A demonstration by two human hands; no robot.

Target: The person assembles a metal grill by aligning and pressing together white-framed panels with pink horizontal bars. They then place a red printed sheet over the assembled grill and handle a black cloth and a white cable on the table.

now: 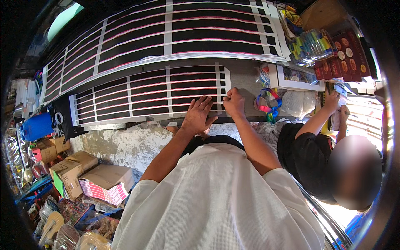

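A long black sheet with white and pink stripes (148, 92) lies on the grey table in front of me. My left hand (197, 117) rests flat on its near edge towards the right end, fingers spread. At the sheet's right end is my right hand (234, 104), its fingers curled into a pinch against the white margin. Whatever is between those fingertips is too small to make out. Behind this sheet, a thick stack of larger striped black sheets (137, 43) spans the table.
Coiled coloured ribbons (271, 104) and a white-framed box (300, 78) sit right of my hands. Packed pens (312, 46) lie farther back. Another person in a black shirt (306, 154) works at the right. Cardboard boxes (106, 177) stand at lower left.
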